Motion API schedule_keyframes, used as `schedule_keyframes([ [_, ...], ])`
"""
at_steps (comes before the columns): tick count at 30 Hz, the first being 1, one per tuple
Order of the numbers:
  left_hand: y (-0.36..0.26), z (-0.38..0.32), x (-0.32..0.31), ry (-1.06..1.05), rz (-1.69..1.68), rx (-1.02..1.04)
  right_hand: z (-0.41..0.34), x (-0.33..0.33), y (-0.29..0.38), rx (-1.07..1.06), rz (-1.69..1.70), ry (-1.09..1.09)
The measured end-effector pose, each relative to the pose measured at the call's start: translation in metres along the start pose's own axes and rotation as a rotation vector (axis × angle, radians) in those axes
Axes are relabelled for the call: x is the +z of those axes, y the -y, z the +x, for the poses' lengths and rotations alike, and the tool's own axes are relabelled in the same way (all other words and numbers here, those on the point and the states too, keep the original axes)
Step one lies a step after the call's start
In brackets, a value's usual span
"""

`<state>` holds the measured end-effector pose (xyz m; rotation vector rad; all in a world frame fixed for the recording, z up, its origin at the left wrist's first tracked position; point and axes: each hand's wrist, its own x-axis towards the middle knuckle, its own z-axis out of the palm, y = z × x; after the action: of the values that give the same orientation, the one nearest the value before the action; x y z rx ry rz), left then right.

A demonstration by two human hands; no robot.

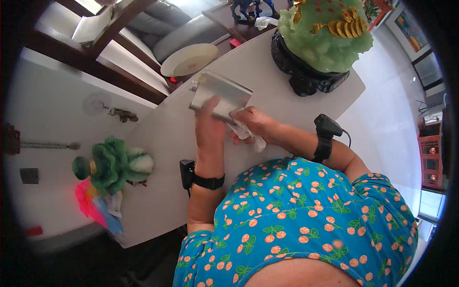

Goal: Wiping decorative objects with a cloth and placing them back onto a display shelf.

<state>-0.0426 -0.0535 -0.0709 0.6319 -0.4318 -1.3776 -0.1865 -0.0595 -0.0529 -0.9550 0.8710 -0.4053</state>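
A flat rectangular case [229, 89] with a shiny, silvery top is tilted above the white tabletop. My left hand [210, 123] grips its near left edge, thumb lying on the top face and fingers hidden underneath. Crumpled white tissue [244, 132] is bunched in my right hand [252, 120], whose fingers press against the case's near right corner. Some of the tissue hangs below the fingers. What the case is made of, or whether it holds anything, I cannot tell.
A green carved stone ornament [322, 46] on a dark base stands at the far right of the white table [161, 201]. Left stands a green cabbage-shaped ornament [114, 165], with bright cloths [98, 208] beside it. A pale oval dish [190, 59] sits beyond the far edge.
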Motion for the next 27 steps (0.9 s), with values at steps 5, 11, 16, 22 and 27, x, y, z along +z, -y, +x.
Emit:
schedule_keyframes([
  [5, 0.005, 0.001, -0.004, 0.034, 0.145, 0.126, -0.002, -0.001, -0.004, -0.058, 0.016, -0.010],
  [11, -0.017, 0.003, 0.006, 0.170, 0.055, 0.128, -0.013, -0.005, -0.002, -0.030, -0.030, -0.022],
  [16, -0.018, 0.001, 0.004, -0.079, 0.046, 0.075, -0.033, -0.017, 0.030, -0.820, -0.330, -0.379],
  [22, 0.003, -0.005, 0.003, 0.093, 0.231, 0.032, 0.009, -0.014, 0.028, -1.165, -1.118, -0.672],
  [27, -0.008, -0.006, 0.014, 0.061, 0.230, 0.165, 0.003, -0.025, 0.010, -0.832, -1.210, -0.616],
])
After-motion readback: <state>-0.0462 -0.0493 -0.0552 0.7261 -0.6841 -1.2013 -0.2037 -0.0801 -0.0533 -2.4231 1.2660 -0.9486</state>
